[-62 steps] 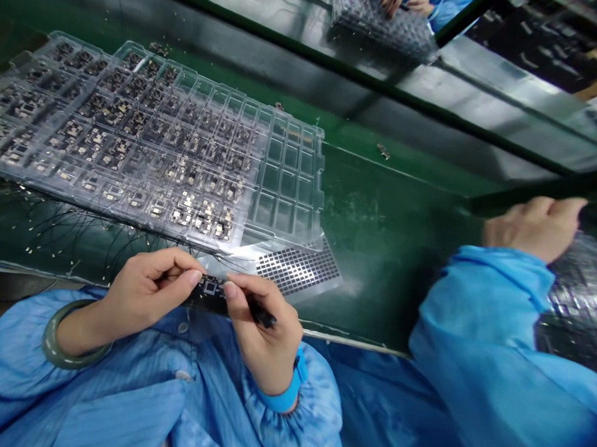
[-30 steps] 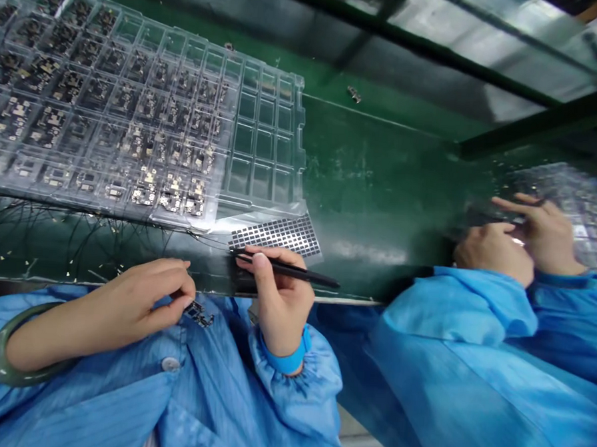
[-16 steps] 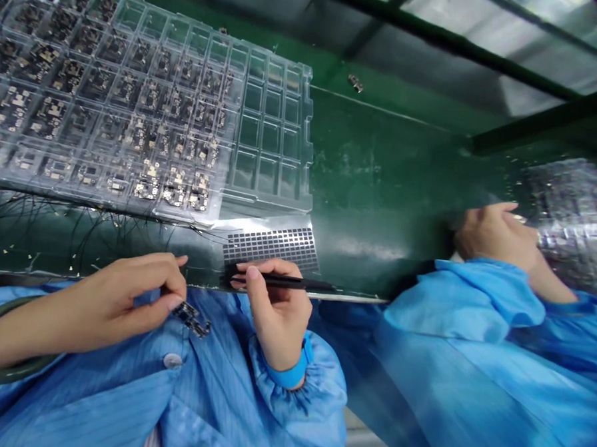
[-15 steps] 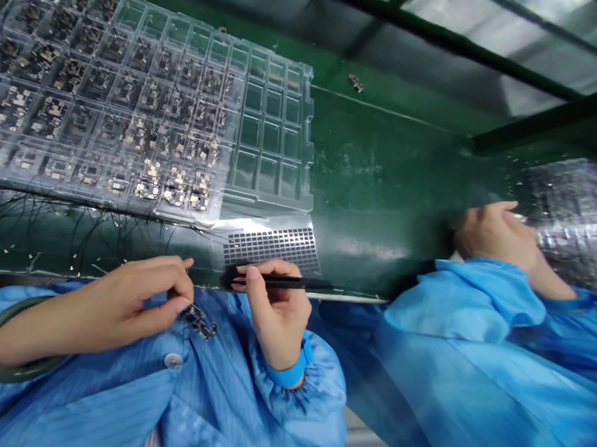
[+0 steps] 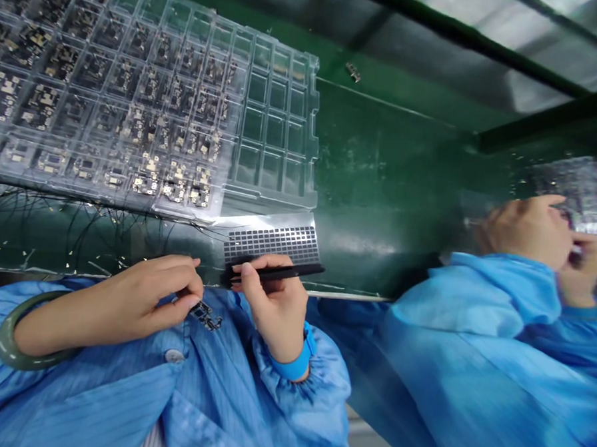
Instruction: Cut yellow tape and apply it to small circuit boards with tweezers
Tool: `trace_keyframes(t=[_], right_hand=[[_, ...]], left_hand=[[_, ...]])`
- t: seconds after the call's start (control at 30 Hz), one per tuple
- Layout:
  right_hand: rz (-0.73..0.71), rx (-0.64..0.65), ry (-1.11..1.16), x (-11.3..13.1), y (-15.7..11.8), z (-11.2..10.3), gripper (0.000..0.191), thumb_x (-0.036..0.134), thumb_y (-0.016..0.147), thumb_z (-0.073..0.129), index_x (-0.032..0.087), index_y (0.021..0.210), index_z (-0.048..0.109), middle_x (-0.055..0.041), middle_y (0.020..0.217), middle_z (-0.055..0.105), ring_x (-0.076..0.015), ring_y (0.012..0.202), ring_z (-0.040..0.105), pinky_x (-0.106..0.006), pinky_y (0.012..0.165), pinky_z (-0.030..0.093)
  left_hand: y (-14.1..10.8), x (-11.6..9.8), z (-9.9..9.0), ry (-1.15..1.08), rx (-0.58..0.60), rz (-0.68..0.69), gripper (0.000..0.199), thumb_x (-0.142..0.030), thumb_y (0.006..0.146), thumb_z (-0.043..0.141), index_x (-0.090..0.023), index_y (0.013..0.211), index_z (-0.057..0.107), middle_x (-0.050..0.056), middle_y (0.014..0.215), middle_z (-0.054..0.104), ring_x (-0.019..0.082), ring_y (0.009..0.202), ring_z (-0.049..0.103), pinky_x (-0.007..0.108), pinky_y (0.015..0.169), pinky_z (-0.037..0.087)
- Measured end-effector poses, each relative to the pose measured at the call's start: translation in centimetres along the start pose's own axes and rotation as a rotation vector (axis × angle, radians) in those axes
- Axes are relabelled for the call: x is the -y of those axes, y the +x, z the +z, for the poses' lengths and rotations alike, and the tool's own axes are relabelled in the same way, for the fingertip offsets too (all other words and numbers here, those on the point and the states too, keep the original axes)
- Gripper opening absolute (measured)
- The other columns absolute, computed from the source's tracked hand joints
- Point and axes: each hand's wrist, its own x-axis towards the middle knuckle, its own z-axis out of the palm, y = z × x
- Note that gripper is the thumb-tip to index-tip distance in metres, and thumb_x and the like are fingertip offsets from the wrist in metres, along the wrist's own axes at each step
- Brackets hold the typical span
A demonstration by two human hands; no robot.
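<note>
A small circuit board [image 5: 206,316] is pinched between thumb and fingers of my left hand [image 5: 162,296], just off the table's front edge. My right hand [image 5: 274,302] is closed around black tweezers [image 5: 290,272], their tips toward the left. Under and behind the tweezers lies a sheet of small dark rectangular stickers [image 5: 277,239] on a shiny backing. Whether the tweezer tips touch the sheet, I cannot tell. Behind my hands, clear plastic trays [image 5: 274,199] with many compartments hold several similar boards [image 5: 173,190].
Thin black wires [image 5: 79,202] with small pale ends lie along the front of the green table [image 5: 371,167]. A small metal part [image 5: 353,72] lies farther back. On the right, a co-worker's hands [image 5: 533,229] work beside another tray [image 5: 588,192], blurred.
My left hand has shifted slightly right with the circuit board. The tweezers' rear end has tilted up a little in my right hand. The co-worker's hands have moved right and together.
</note>
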Motion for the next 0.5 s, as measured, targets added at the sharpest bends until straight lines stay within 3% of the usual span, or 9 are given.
trace_keyframes(t=[0.5], right_hand=[[-0.052,-0.014,0.01,-0.23,-0.02,-0.13,0.008,0.029,0.088,0.068,0.022,0.088,0.064,0.0007,0.072,0.072,-0.0158,0.056,0.072,-0.026,0.054,0.062]], left_hand=[[-0.03,0.19,-0.21,-0.04,-0.017,-0.008,0.014,-0.018,0.096,0.043,-0.021,0.085,0.051,-0.005,0.076,0.054,0.009,0.078,0.058,0.032,0.113,0.039]])
